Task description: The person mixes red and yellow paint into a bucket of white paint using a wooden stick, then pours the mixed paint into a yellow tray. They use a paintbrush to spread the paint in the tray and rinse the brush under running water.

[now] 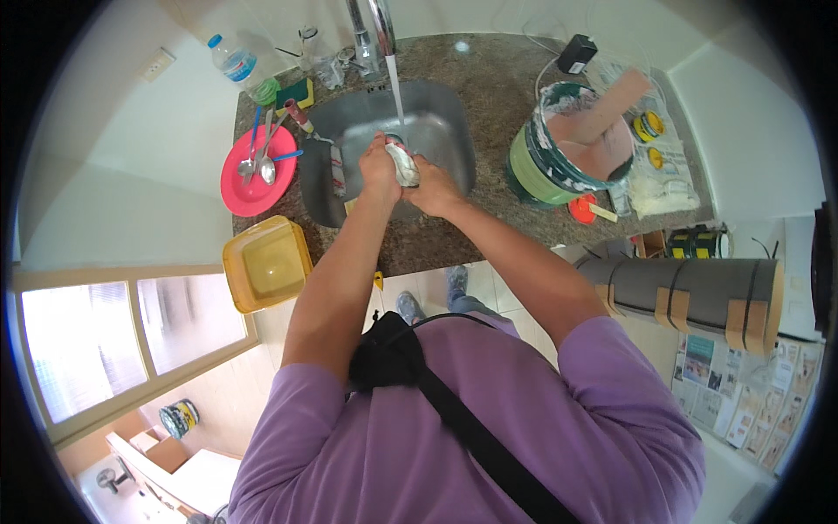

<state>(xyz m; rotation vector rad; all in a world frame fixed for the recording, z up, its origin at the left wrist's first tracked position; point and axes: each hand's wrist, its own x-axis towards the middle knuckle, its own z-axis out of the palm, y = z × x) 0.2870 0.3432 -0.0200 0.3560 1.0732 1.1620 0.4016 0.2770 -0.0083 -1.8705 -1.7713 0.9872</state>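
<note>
My left hand (pixel 379 169) and my right hand (pixel 434 187) are both closed round a white-smeared rounded object (pixel 402 164), with some green and red at its far end; its exact kind I cannot make out. They hold it over the steel sink (pixel 454 131), under a stream of water (pixel 396 92) running from the chrome tap (pixel 381 31). At the sink's left side lies a paint roller (pixel 338 170), its red handle propped over the rim. Fingers partly cover the held object.
A pink plate (pixel 234 188) with spoons lies left of the sink, near a sponge (pixel 295 95) and a plastic bottle (pixel 234 61). A yellow basin (pixel 301 236) is at the counter's front left. To the right stands a green bucket (pixel 532 166) of pinkish paint.
</note>
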